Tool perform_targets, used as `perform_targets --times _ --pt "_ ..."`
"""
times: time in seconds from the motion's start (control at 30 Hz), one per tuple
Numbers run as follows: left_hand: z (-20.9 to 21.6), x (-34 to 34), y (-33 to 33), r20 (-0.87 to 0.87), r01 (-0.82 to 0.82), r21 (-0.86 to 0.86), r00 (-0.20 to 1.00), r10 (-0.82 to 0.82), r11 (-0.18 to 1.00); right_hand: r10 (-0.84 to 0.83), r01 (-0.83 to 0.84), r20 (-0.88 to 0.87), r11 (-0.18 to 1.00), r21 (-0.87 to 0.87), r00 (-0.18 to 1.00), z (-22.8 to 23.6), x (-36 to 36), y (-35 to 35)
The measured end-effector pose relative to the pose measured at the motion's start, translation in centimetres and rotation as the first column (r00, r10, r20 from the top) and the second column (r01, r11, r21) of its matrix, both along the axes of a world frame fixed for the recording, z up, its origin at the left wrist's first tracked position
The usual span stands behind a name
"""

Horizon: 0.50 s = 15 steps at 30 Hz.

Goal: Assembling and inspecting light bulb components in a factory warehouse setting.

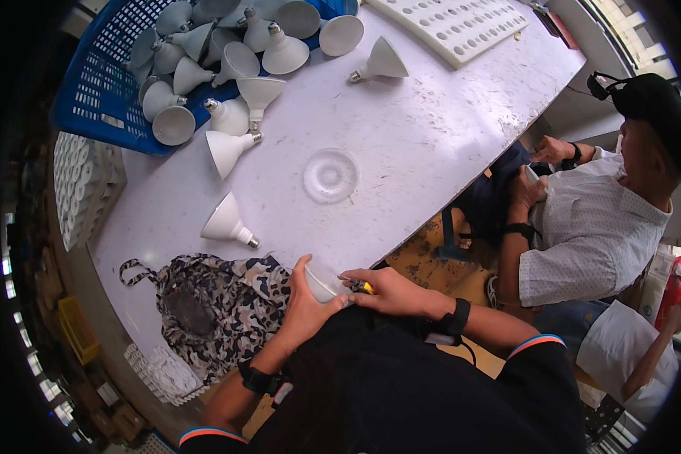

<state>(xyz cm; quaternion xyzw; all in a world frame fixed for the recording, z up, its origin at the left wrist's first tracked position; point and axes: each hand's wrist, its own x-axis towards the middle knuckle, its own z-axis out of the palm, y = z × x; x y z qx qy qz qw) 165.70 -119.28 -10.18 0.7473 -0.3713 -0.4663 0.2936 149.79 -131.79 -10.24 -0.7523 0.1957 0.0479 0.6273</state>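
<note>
Close to my body at the table's near edge, my left hand [303, 309] is wrapped round a white cone-shaped light bulb [321, 284]. My right hand [395, 292] is closed on a small tool with a yellow part [368, 287], held against the bulb's rim; its exact kind is too small to make out. Beyond my left hand, another white bulb [225, 221] lies on its side with its metal screw base toward me. A camouflage-patterned cloth bag [216, 310] lies beside my left forearm. A round clear disc [331, 175] rests flat on the table.
A blue plastic basket [91, 106] piled with white bulbs stands at the far left, with more bulbs beside it. A white tray with round holes [454, 26] lies at the back. Stacked egg-carton-like trays [79, 189] stand left. A person in a cap [605, 227] works at the right.
</note>
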Motion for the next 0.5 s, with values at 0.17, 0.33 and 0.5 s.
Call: perform_targets --times 0.17,0.33,0.5 --pt "-0.6 0.2 0.3 0.054 -0.062 0.003 0.997 0.061 0.998 -0.222 0.224 0.06 0.974 -0.028 0.973 -0.5 -1.1 1.5" --pt "-1.7 0.6 0.6 0.104 -0.047 0.011 0.993 0.046 0.999 -0.054 0.039 -0.121 0.992 -0.124 0.991 1.1 -1.2 1.6" --pt "-1.7 0.8 0.5 0.077 -0.027 0.025 0.997 0.025 0.999 0.02 -0.056 -0.294 0.992 -0.115 0.956 2.0 -0.2 1.2"
